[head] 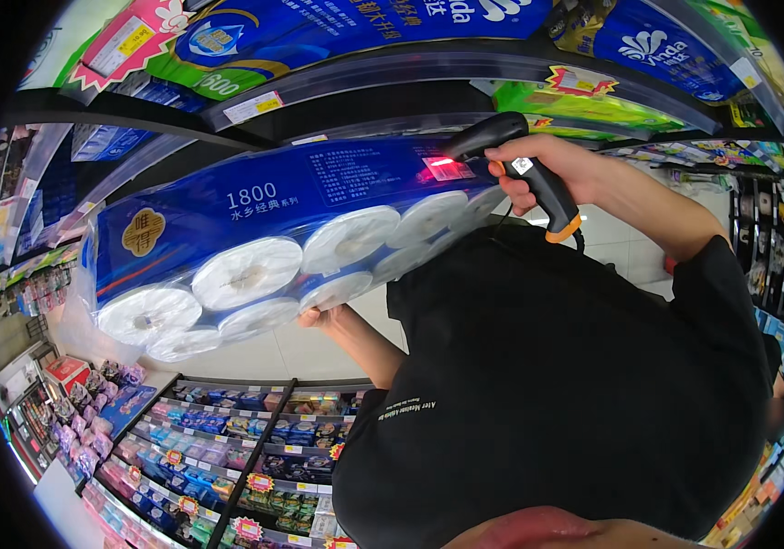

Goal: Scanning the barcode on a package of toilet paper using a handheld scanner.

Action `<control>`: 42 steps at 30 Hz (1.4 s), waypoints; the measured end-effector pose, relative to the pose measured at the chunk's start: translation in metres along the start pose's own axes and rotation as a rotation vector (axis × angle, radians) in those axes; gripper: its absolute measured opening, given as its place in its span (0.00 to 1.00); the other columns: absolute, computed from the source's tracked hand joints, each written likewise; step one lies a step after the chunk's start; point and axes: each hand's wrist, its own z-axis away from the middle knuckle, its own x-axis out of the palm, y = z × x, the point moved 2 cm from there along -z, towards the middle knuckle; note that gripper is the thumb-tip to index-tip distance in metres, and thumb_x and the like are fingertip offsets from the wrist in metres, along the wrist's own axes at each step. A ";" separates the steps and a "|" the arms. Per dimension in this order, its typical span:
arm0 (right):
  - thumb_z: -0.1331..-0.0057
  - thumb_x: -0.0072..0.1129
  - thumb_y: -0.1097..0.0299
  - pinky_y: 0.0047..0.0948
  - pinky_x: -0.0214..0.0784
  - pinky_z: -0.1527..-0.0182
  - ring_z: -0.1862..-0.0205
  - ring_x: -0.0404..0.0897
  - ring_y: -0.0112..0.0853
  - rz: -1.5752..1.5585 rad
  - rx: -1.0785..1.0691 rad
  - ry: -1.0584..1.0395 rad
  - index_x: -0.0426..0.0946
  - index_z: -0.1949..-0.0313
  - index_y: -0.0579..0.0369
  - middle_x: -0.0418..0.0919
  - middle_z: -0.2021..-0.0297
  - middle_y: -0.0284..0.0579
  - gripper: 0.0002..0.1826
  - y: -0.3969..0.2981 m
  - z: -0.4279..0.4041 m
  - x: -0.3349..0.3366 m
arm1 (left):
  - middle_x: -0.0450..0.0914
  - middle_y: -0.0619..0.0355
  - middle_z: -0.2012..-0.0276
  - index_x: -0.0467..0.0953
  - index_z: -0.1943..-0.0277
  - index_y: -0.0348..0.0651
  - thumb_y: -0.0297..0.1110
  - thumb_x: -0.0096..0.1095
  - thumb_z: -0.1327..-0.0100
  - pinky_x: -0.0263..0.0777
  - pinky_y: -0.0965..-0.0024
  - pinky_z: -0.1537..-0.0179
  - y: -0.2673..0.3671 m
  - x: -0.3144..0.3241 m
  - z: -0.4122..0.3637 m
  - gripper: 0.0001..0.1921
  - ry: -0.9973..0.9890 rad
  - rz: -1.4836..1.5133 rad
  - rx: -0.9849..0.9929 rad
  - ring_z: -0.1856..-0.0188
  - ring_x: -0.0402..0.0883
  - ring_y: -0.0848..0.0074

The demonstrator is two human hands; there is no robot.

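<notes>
My right hand (543, 168) grips a black and orange handheld barcode scanner (546, 195) near the right end of a long pack of toilet paper rolls (254, 206). The scanner's red light falls on a printed code at that end of the pack's blue wrapper. Lower down, my left hand (321, 316) holds the pack from its lower side, the fingers mostly hidden behind it. White rolls show through the clear film, and the pack slants up to the right.
Shelves with large blue and green tissue packs (364, 34) and a plastic-fronted shelf edge (392, 75) run close above the pack. Lower left stands a shelving unit (244, 473) of small packaged goods. A person's arm (783, 405) shows at the right edge.
</notes>
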 end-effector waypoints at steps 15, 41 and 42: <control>0.36 0.63 0.56 0.22 0.59 0.78 0.85 0.64 0.20 0.228 -0.078 0.150 0.72 0.70 0.52 0.69 0.84 0.34 0.15 -0.031 0.052 0.003 | 0.77 0.43 0.49 0.74 0.45 0.34 0.34 0.73 0.70 0.75 0.41 0.45 0.001 -0.024 0.010 0.40 0.001 0.132 -0.060 0.48 0.78 0.50; 0.41 0.59 0.70 0.26 0.72 0.66 0.73 0.77 0.22 0.505 -0.604 0.447 0.78 0.58 0.62 0.83 0.69 0.41 0.13 0.094 -0.070 -0.119 | 0.74 0.43 0.42 0.64 0.36 0.34 0.33 0.65 0.47 0.71 0.44 0.40 -0.040 0.001 -0.015 0.34 0.525 -0.103 -0.221 0.41 0.74 0.52; 0.42 0.60 0.69 0.27 0.71 0.67 0.75 0.77 0.23 0.508 -0.589 0.504 0.79 0.60 0.63 0.81 0.72 0.41 0.12 0.106 -0.080 -0.133 | 0.73 0.45 0.41 0.64 0.35 0.38 0.34 0.64 0.45 0.70 0.44 0.40 -0.047 0.005 -0.015 0.33 0.534 -0.076 -0.259 0.40 0.73 0.52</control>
